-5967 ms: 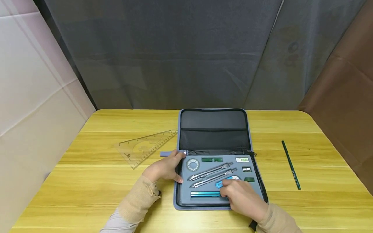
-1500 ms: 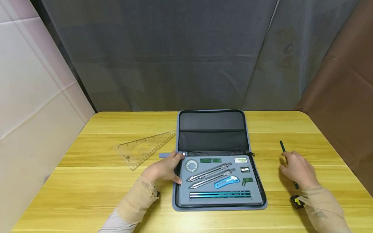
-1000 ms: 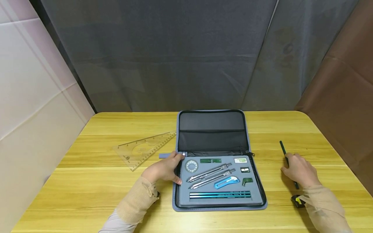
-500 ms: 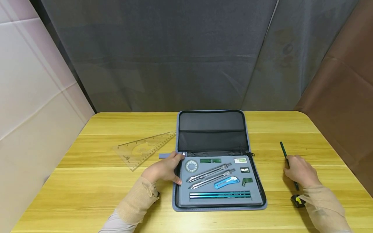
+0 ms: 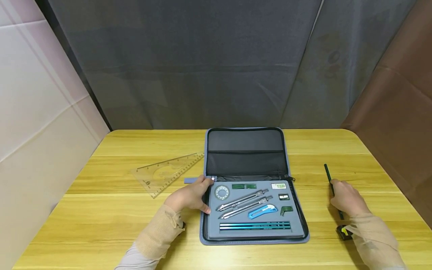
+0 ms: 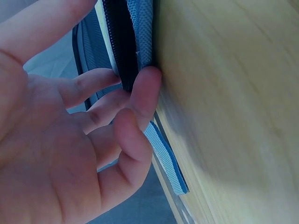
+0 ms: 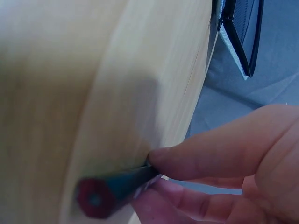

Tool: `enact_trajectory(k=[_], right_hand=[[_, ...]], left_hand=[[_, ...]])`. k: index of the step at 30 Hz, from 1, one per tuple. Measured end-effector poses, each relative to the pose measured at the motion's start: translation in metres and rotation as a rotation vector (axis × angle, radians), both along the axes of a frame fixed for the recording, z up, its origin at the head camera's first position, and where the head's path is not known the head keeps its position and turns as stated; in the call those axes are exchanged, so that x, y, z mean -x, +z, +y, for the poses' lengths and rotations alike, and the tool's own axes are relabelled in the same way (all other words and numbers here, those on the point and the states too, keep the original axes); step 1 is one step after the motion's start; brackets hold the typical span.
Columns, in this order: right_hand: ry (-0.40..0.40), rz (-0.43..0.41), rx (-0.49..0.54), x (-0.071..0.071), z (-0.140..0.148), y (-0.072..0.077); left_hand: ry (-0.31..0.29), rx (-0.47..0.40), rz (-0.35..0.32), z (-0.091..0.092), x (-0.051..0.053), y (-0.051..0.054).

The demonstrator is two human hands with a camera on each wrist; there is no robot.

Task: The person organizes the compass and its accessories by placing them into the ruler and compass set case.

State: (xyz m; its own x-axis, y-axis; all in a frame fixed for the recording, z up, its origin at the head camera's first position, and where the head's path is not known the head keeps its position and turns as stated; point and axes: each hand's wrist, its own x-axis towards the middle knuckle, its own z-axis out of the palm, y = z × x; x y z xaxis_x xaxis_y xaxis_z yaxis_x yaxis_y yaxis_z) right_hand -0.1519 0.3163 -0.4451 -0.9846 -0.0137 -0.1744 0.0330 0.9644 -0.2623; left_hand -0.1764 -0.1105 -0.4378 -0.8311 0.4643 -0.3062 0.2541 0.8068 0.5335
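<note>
**Drawing case opened and filled; one pencil grasped outside it**

On the left part of the table (image 5: 84,213), a transparent set square (image 5: 173,175) is laid flat, its tip directed at the left edge of the case (image 5: 248,139); whether the two touch cannot be told. By that same edge the left hand (image 5: 189,195) is placed, thumb and fingers spread wide and rested against the side of the case.

The opening of the case is judged complete: the lid is laid back toward the far edge of the table, and the grey tray (image 5: 213,233) is exposed on the near side. In the tray are seated, from left to right, a round disc (image 5: 222,198), two compasses (image 5: 243,200), a row of pencils (image 5: 254,225), a blue knife (image 5: 262,211), an eraser (image 5: 278,186), a sharpener (image 5: 283,196) and a green piece (image 5: 287,209). Whether any slot is vacant cannot be settled.

Toward the right edge of the table, well apart from the case, a single dark green pencil (image 5: 327,173) is pinched between thumb and fingers by the right hand (image 5: 348,198). The grasp is judged complete; clear lifting is not shown. Outside the case are thus found the set square and this pencil, neither stowed.
</note>
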Motion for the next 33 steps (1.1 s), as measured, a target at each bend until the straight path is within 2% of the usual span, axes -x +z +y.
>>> enact_trajectory(k=[19, 33], right_hand=[[0.005, -0.008, 0.016, -0.0009, 0.0001, 0.0015], [-0.004, 0.013, 0.029, -0.0023, -0.0033, 0.0027]], left_hand=[[0.007, 0.015, -0.011, 0.0007, 0.0002, 0.0014], [-0.021, 0.013, 0.009, 0.0008, -0.0007, 0.0034]])
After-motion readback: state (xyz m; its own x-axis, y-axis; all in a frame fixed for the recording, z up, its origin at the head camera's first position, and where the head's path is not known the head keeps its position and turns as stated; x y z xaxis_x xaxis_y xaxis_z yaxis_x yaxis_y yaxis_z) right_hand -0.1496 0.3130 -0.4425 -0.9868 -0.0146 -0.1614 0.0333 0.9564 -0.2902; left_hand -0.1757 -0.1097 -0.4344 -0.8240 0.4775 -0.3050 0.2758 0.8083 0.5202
